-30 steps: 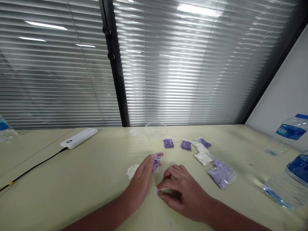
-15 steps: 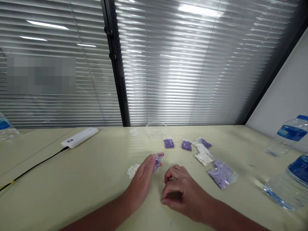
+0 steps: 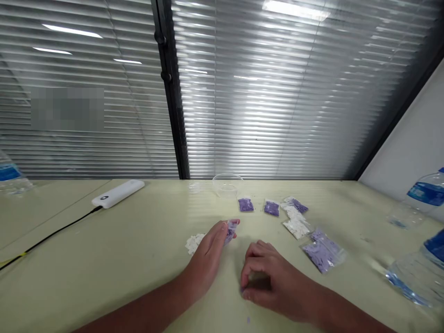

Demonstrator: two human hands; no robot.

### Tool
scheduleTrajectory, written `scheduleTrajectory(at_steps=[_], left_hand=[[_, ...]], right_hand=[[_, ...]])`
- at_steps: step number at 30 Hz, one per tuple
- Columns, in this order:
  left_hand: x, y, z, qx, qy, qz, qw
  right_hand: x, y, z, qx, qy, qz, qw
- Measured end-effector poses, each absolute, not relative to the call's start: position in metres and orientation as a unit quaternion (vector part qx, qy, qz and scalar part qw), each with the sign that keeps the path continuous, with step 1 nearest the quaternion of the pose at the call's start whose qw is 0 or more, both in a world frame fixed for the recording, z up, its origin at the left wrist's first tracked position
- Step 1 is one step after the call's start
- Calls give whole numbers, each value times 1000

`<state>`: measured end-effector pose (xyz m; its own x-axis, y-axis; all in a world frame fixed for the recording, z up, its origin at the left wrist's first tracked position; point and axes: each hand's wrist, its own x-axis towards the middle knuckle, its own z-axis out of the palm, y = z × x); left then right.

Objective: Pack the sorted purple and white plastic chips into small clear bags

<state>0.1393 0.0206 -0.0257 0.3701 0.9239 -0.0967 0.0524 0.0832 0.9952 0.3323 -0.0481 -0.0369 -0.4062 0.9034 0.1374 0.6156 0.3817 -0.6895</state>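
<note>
One bag of purple pieces (image 3: 231, 233), below frame centre, needs a steady, unsqueezed hold from the left grip (image 3: 209, 252) clasping it; right grip (image 3: 268, 280) curled, can't tell if holding anything.

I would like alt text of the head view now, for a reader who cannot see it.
A person's left hand holds a clear bag of purple pieces at a pale table; the right hand curls nearby. More bags, purple and white, lie ahead and rightward.
</note>
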Motion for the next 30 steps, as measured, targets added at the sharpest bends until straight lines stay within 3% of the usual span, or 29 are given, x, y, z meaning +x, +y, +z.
scheduleTrajectory(at_steps=[10, 12, 17, 20, 30], left_hand=[[140, 19, -23, 587, 434, 340, 593], [140, 18, -23, 592, 429, 328, 598], [139, 14, -19, 650, 396, 302, 575], [138, 10, -13, 715, 338, 256, 556], [138, 7, -11, 717, 333, 251, 558]], right_hand=[[334, -68, -13, -460, -818, 299, 175], [337, -66, -14, -472, -799, 311, 208], [345, -51, -21, -501, -670, 374, 401], [348, -44, -26, -491, -620, 386, 474], [348, -41, -31, -511, -672, 296, 447]])
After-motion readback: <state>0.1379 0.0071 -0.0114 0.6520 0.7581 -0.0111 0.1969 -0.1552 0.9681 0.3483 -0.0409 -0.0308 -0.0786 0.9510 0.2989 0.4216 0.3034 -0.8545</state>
